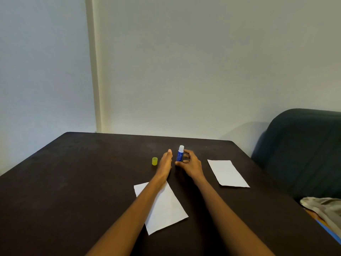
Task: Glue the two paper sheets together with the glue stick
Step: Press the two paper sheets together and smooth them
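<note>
Hands meet at frame centre: the right hand curls around an upright blue glue stick, its yellow cap off beside the straight-fingered, empty left hand. Two white paper sheets lie well apart, apparently unglued.

Both forearms bare, reaching forward from bottom edge, converging toward centre. Left hand — fingers straight and together, thumb side up, palm facing inward toward right hand, gripping nothing. Right hand — fingers curled, thumb and fingertips closed round lower part of upright glue stick. Hands near each other, not touching; small gap between left fingertips and stick. Wrists low, roughly level.
</note>
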Demonstrator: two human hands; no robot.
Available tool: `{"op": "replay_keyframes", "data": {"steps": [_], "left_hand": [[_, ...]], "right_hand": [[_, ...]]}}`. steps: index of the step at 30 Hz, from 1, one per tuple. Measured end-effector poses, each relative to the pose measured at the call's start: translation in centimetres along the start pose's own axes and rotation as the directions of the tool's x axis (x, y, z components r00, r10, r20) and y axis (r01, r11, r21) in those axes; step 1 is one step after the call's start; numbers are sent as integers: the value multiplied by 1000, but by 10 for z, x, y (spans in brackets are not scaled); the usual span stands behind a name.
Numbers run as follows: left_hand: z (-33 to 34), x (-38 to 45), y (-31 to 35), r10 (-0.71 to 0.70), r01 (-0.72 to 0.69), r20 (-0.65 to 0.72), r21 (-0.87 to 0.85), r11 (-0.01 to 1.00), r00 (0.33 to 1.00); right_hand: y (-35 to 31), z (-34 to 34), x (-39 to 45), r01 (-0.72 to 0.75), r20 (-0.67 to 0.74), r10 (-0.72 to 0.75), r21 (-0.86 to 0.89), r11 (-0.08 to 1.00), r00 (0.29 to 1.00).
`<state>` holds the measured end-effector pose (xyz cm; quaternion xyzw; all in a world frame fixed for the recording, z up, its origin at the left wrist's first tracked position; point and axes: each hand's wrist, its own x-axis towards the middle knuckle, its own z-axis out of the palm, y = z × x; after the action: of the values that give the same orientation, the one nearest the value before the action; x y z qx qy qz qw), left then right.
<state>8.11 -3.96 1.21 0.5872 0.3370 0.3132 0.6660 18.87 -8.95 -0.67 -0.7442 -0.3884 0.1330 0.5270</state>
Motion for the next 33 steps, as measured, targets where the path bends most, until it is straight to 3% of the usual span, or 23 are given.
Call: {"op": "replay_keyframes", "data": {"steps": [6,11,23,30,33], "left_hand": [[3,-6,-1,8,-9,17,25,1000,1000],[3,-9,-3,8,-8,64,1,1000,998],[10,-11,4,60,-58,148,-15,998,987],[10,-15,3,59,-56,132,-23,998,990],[13,-15,4,115,-114,-10,68,991,993]], "right_hand": [[1,-10,-9,-46,-25,45,-29,999,999],[-4,-1,-4,-12,21,14,-71,997,1000],[7,5,5,23,-28,-25,-92,995,999],[9,3,2,2,-10,-3,-30,1000,1000],[8,-6,-4,-14,-61,14,2,1000,998]]}}
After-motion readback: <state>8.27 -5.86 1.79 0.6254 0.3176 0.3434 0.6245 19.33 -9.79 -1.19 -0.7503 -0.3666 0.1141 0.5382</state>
